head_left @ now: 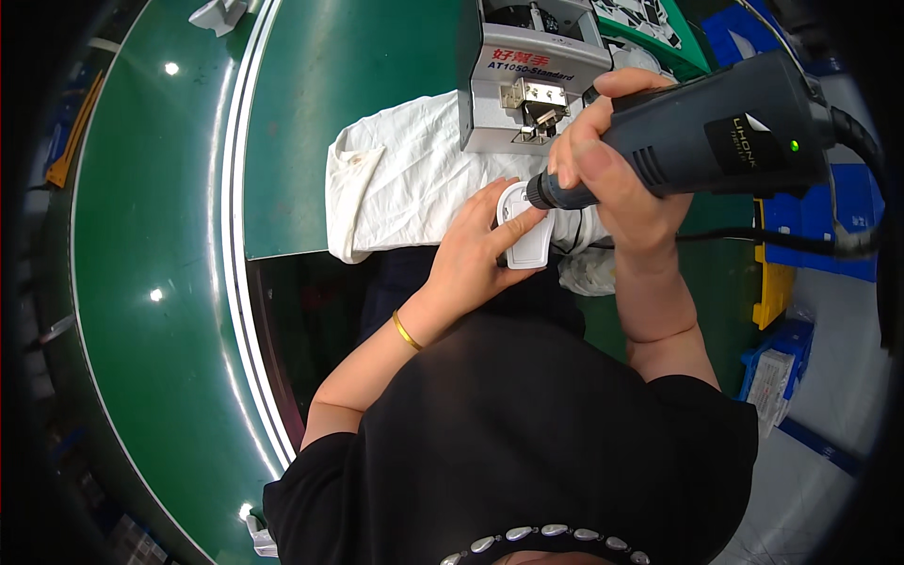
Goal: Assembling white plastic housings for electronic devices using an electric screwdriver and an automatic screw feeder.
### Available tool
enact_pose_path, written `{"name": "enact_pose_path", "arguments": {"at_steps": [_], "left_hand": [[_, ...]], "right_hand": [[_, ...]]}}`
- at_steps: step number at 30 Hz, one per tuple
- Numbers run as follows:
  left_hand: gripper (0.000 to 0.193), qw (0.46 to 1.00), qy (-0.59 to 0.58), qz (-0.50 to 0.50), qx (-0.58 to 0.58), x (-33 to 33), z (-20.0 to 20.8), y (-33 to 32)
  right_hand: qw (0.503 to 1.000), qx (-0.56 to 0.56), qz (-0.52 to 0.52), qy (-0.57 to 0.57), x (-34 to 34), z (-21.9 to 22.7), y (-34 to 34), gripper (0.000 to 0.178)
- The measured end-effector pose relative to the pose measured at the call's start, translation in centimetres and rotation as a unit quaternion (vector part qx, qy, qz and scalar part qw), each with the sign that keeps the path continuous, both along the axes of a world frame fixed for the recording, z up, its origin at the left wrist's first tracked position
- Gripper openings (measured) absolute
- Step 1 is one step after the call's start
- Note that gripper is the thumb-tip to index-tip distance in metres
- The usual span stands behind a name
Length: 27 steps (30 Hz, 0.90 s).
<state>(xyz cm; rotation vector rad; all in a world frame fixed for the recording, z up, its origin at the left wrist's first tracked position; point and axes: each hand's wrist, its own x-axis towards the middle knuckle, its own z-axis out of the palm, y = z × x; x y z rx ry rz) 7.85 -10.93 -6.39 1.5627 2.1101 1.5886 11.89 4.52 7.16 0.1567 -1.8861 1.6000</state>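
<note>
My left hand holds a small white plastic housing with a rounded upper end, the thumb lying across it. In my right hand is a dark grey electric screwdriver, tilted so its tip meets the upper part of the housing. A small green light glows near the back of the tool. The bit itself is hidden by the tool's nose and the housing. Under my hands lies a folded white cloth at the edge of the green table.
Behind the cloth stands a grey screw feeder. A green bin with small dark and white parts is at the far right. Blue bins and a yellow one line the right. A green conveyor belt runs along the left, carrying white parts.
</note>
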Motion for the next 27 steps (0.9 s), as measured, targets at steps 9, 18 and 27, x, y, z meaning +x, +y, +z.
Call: {"name": "enact_pose_path", "arguments": {"at_steps": [9, 18, 27], "left_hand": [[0.042, 0.972, 0.201, -0.101, -0.062, -0.3, 2.5, -0.6], [0.037, 0.975, 0.198, -0.026, -0.101, -3.0, 4.6, -3.5], [0.044, 0.946, -0.073, 0.307, 0.072, -10.6, 3.0, -10.1]], "right_hand": [[0.919, -0.211, -0.324, -0.078, 5.1, -1.6, 16.6, 0.033], [0.830, -0.150, -0.461, -0.275, 9.0, -12.4, 27.9, 0.032], [0.830, -0.058, -0.460, -0.310, 9.8, -15.5, 31.4, 0.038]]}}
